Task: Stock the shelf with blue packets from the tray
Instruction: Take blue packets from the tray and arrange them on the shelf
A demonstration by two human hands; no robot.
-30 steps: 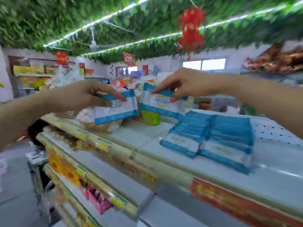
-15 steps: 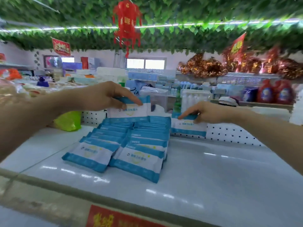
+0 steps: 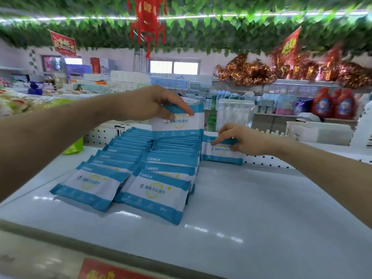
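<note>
**Stock entry: top shelf, blue packets**

1. Shelf (image 3: 261, 208). White deck with a perforated back panel (image 3: 267, 159) just beyond the right hand's fingertips.

2. Left row of packets (image 3: 96, 184) and right row of packets (image 3: 159, 194). Both lie below and nearer than the left hand. Each row is shingled, every packet leaning back on the one behind. This probably keeps the blue header bands and labels facing the aisle and lets the rows hold themselves up.

3. Upright packet (image 3: 179, 125). It hangs directly under the left hand, its lower edge at the rear of the right row, apparently about to become that row's backmost piece. It is held upright by its top so it can drop in behind the others.

4. Third-row packet (image 3: 220, 156). It sits under the right hand, just beside the right row and close against the back panel. It appears to start a new row, with the panel as its backrest.

5. Left hand (image 3: 159, 105). Its fingers (image 3: 186, 109) curl over the top band of the upright packet and pinch it.

6. Right hand (image 3: 243, 142). Its fingertips (image 3: 216, 141) and thumb nip the upper edge of the third-row packet, the hand otherwise only partly closed.

7. Tray: not in view (the source of supply cannot be placed).

8. Green bag (image 3: 73, 147). It lies beyond the left forearm and plays no part.
</note>
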